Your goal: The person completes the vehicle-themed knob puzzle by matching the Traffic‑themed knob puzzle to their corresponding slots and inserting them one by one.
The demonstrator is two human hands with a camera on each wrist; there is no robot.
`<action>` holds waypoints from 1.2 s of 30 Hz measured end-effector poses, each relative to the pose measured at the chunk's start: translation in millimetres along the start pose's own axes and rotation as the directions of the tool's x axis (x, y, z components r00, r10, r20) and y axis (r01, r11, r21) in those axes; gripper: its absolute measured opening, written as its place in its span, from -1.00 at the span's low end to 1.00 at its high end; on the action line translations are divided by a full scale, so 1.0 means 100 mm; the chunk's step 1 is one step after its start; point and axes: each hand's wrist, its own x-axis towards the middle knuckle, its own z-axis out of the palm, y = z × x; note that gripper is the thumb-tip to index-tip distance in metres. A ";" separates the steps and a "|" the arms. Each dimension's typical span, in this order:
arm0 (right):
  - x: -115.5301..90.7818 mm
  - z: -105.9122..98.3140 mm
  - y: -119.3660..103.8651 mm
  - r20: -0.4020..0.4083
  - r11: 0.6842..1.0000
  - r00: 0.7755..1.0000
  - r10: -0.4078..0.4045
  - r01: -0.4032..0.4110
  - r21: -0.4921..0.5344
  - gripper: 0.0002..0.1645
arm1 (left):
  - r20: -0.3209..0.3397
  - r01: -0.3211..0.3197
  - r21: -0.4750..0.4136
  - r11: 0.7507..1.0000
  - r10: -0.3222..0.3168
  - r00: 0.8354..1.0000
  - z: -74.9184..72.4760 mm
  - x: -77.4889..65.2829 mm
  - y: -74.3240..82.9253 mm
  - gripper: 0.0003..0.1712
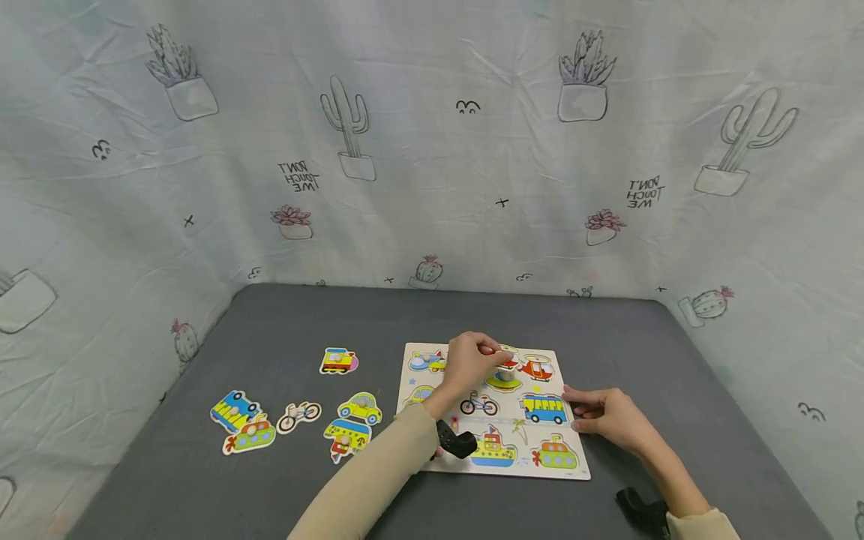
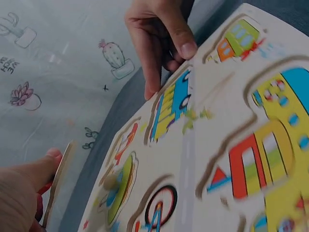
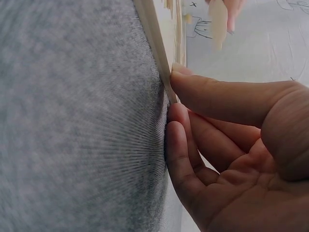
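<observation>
My left hand (image 1: 467, 367) pinches a thin wooden helicopter puzzle piece (image 1: 510, 361) above the top right part of the puzzle board (image 1: 524, 466). In the left wrist view that piece (image 2: 59, 180) shows edge-on, apart from the board. Close below it, a flying saucer piece (image 2: 126, 186) with a round knob sits in the board, beside the printed red helicopter (image 1: 538, 369). My right hand (image 1: 610, 418) grips the board's right edge near the printed bus (image 1: 544, 409). Its thumb (image 3: 212, 96) lies against the board's edge, with the other fingers curled beneath.
Loose pieces lie on the grey table (image 1: 283, 495) left of the board: a train (image 1: 339, 361), a bus (image 1: 232, 411), a submarine (image 1: 250, 436), a bicycle (image 1: 299, 416), a car (image 1: 360, 409) and a ship (image 1: 347, 433). A cactus-print curtain (image 1: 432, 165) surrounds the table's back and sides.
</observation>
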 end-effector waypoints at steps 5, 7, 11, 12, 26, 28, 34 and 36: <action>0.02 0.00 -0.01 0.015 1.000 1.000 -0.017 0.017 -0.005 -0.39 | -0.012 0.018 0.001 1.000 -0.018 1.000 0.18 0.04 0.05 -0.81; 0.03 -0.01 -0.01 0.016 1.000 1.000 -0.020 0.020 -0.007 -0.39 | -0.022 0.013 0.031 0.999 -0.012 1.000 0.25 0.05 0.09 -0.79; 0.03 -0.01 -0.02 0.015 1.000 1.000 -0.027 0.027 0.004 -0.41 | -0.038 -0.003 0.125 0.992 0.008 0.999 0.40 0.08 0.14 -0.76; 0.03 -0.01 -0.02 0.014 1.000 1.000 -0.028 0.027 0.007 -0.41 | -0.037 -0.005 0.150 0.989 0.010 0.999 0.43 0.08 0.15 -0.76; 0.02 0.00 -0.03 0.009 1.000 1.000 -0.022 0.022 0.014 -0.40 | 0.156 -0.107 0.285 0.952 0.064 0.986 0.48 0.11 0.05 -0.91; 0.02 -0.01 -0.03 0.009 1.000 1.000 -0.020 0.020 0.010 -0.40 | 0.200 -0.146 0.272 0.951 0.092 0.975 0.45 0.13 0.05 -0.92; 0.02 -0.03 -0.01 0.014 1.000 1.000 -0.022 0.022 0.008 -0.39 | 0.218 -0.125 0.218 0.968 0.077 0.973 0.44 0.15 0.07 -0.91; 0.02 -0.03 -0.01 0.015 1.000 1.000 -0.022 0.022 0.011 -0.39 | 0.201 -0.107 0.224 0.969 0.061 0.978 0.47 0.15 0.07 -0.90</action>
